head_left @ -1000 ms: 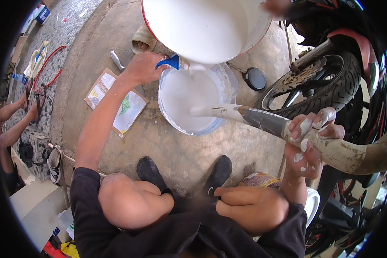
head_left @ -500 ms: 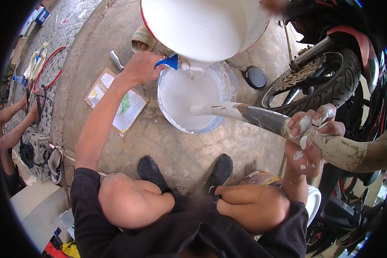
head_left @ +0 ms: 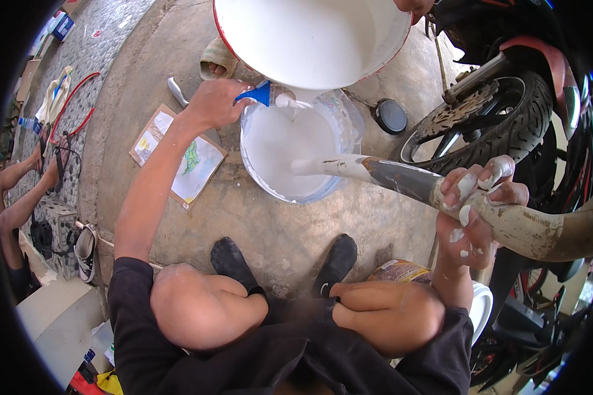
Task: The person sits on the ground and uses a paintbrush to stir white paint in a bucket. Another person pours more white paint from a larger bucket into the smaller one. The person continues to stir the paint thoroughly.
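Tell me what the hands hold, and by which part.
Left hand: a blue tool, by its narrower end. Right hand: the smeared pole, partway along its length.

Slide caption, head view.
Left hand holds blue tapered object; right hand grips white-smeared grey pole dipped into white liquid.

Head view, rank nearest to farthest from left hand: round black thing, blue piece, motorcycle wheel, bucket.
1. Blue piece: in left hand.
2. Bucket: right of hand.
3. Round black thing: right, past bucket.
4. Motorcycle wheel: farthest right.
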Available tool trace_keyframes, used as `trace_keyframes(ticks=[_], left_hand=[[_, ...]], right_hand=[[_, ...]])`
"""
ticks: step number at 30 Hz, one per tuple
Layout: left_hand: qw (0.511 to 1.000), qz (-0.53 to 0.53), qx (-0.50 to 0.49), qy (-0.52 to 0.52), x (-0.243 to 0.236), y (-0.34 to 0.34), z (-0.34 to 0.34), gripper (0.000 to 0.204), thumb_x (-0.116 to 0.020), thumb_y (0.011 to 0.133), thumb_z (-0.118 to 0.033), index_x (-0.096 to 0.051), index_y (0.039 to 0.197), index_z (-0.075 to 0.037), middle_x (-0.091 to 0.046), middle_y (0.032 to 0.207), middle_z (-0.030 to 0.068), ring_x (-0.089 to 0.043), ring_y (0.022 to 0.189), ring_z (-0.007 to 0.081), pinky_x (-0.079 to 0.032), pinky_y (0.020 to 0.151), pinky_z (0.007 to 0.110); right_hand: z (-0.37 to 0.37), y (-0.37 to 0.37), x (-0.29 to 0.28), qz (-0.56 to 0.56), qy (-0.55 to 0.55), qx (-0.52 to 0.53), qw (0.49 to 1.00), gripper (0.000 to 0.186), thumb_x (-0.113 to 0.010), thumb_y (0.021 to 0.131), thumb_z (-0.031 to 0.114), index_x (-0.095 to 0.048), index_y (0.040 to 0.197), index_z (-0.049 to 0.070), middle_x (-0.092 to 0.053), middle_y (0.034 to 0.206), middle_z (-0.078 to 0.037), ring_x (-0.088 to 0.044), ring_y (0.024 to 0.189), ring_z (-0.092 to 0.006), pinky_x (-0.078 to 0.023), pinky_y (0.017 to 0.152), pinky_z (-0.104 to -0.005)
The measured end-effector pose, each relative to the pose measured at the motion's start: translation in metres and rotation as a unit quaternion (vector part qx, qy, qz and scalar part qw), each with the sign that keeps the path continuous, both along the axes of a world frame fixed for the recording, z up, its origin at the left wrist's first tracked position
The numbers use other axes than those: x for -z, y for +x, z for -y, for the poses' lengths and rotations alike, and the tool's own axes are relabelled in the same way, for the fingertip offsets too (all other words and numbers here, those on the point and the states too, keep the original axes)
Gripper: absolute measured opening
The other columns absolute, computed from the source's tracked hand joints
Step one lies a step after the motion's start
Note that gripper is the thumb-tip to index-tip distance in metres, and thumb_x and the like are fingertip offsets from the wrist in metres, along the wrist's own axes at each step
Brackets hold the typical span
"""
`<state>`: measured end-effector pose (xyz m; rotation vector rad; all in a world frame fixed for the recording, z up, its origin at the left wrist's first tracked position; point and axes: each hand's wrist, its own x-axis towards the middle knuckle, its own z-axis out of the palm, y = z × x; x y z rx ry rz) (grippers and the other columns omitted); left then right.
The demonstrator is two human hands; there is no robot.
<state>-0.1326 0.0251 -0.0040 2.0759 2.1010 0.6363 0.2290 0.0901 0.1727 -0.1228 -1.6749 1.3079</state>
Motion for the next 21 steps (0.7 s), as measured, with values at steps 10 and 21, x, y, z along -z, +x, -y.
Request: trace_keyframes(ticks=[10,21], left_hand=[[0.999,-0.003,0.015,0.033,0.003,-0.003,0.002,0.026,-0.064,0.079,-0.024,-0.066,0.096,-0.005,-0.064,0.084,0.0137,-0.061,0.078,0.0333,-0.048,0.068,0.042],[1.0,-0.018,-0.001,-0.026,-0.005,-0.003,0.008,0.029,-0.06,0.082,-0.028,-0.067,0.098,-0.005,-0.066,0.09,0.0152,-0.062,0.083,0.0333,-0.049,0.074,0.042]], right_hand=[[0.002,-0.002,-0.001,0.009,0.007,0.022,1.0,0.033,-0.059,0.066,0.0,-0.043,0.095,0.006,-0.042,0.098,-0.009,-0.056,0.067,-0.0182,-0.05,0.06,-0.0371],[0.002,-0.002,0.002,0.014,0.002,0.025,1.0,0.033,-0.059,0.067,0.001,-0.042,0.096,0.007,-0.041,0.098,-0.008,-0.055,0.068,-0.0171,-0.05,0.061,-0.036]])
